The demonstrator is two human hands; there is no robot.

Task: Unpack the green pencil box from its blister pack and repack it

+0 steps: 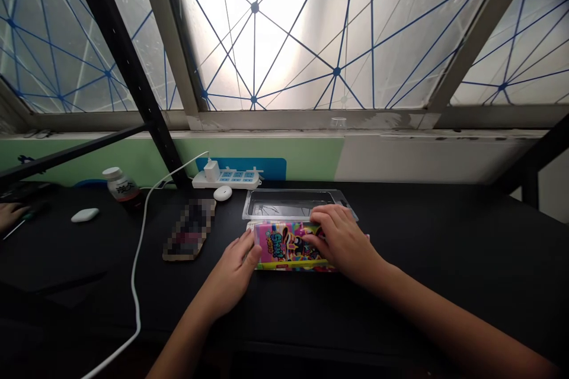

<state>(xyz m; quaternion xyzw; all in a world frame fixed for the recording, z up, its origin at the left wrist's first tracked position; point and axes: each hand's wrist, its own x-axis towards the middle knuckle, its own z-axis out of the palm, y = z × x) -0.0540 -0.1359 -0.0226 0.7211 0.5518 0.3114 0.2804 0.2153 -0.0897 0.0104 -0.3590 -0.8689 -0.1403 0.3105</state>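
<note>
A flat, brightly coloured printed packet (284, 244), pink with a yellow-green strip along its near side, lies on the black desk in front of me. My left hand (233, 272) holds its left end, the thumb on the near corner and the fingers along the edge. Over the right part of the packet, my right hand (344, 243) grips with its thumb on the printed face and its fingers curled at the far edge, hiding that end. Just behind stands a clear plastic tray (291, 206), close to the right fingers.
A phone (190, 231) lies left of the packet, near a white round case (223, 193) and a power strip (226, 177). A white cable (136, 284) runs down the desk. Farther left are a bottle (121, 185), a white mouse-like object (85, 215) and another person's hand (11, 215).
</note>
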